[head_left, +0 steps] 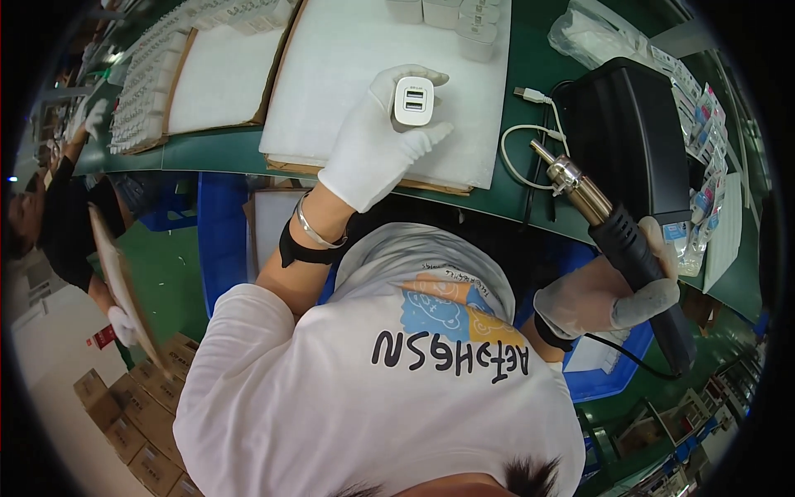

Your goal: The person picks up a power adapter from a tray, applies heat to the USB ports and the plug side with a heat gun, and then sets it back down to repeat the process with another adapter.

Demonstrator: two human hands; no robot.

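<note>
My left hand (377, 137), in a white glove, holds a white two-port USB charger (413, 101) over a white sheet. The charger's port face is turned up, and my thumb and forefinger reach past it. A black strap and a metal bangle circle that wrist. In my gloved right hand (613, 294) is a hot air gun (617, 232), gripped round its black handle. Its metal nozzle (542, 153) tilts up and left, apart from the charger. A black cable runs from the handle's lower end.
White padded board (331, 50) lies on the green table (211, 149), with clear cases (476, 33) at its far edge. A black box (629, 124), white USB cable (530, 128) and plastic packets (708, 166) stand rightward. At far left, a co-worker (74, 224) carries a flat board.
</note>
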